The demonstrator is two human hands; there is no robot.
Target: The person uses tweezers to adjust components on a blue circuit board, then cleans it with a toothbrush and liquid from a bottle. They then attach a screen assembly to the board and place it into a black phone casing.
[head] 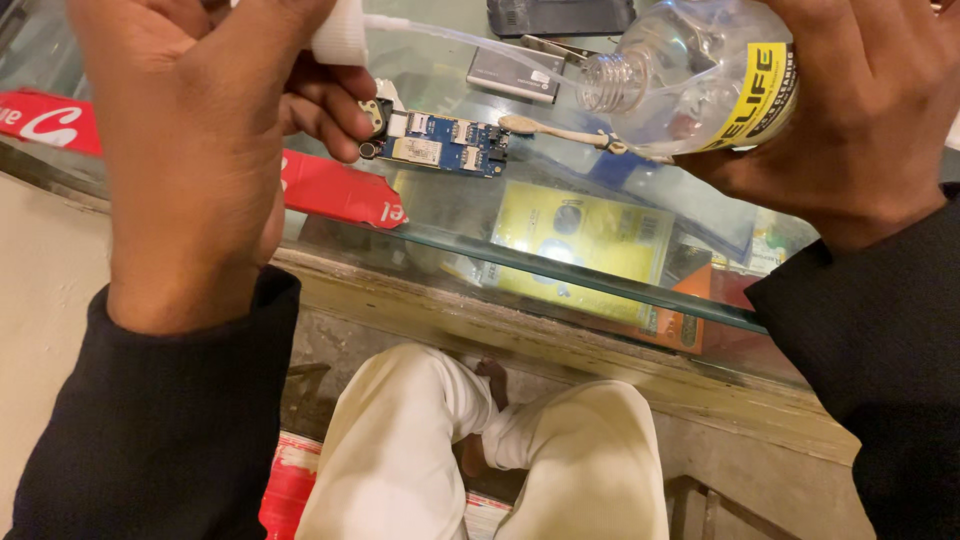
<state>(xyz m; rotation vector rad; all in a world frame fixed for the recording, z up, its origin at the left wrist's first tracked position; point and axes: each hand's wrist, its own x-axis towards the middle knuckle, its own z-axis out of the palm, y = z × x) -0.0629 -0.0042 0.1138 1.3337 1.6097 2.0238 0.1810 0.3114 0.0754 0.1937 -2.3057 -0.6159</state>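
Note:
My left hand (pixel 190 150) is closed around a white pump cap (pixel 340 35) whose thin clear tube (pixel 470 40) runs right toward the open neck of a bottle. The same hand's lower fingers pinch the left end of a small blue circuit board (pixel 440 143) above the glass counter (pixel 600 270). My right hand (pixel 860 110) grips a clear plastic bottle (pixel 690 70) with a yellow label, tilted so its threaded neck points left. A small wooden-handled brush (pixel 560 130) lies just right of the board, below the bottle neck.
A grey flat device (pixel 515 75) and a dark one (pixel 560 15) lie farther back on the glass. Yellow and orange boxes (pixel 590 245) show under the counter. A red strip (pixel 335 190) runs along its left edge. My knees in cream trousers (pixel 480 450) are below.

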